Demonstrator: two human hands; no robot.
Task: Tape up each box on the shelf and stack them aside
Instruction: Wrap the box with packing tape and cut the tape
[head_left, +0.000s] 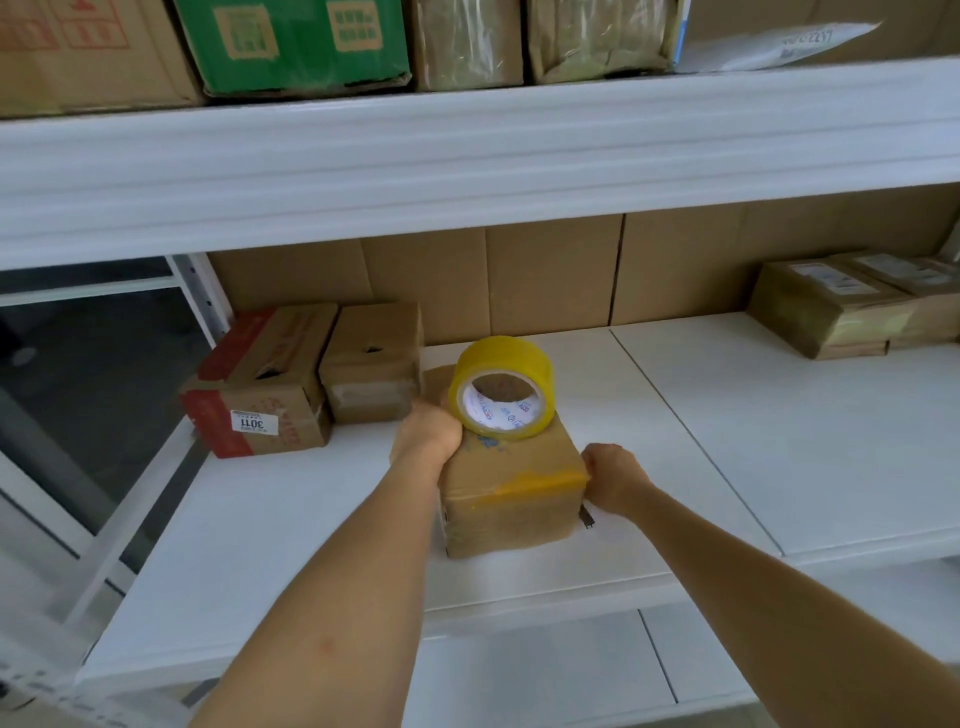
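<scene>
- Tape roll (501, 387): yellow, white core with blue and red print.
- Box (511, 488): brown, yellow tape strip along the edge.
- Carton (260, 384): brown with red bands, white label.
- Upper box (296, 44): green.
- Shelf (779, 415): white.

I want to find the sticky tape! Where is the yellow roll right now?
In the head view, the yellow tape roll stands on edge on top of the small brown box mid-shelf, beside the left hand.
</scene>
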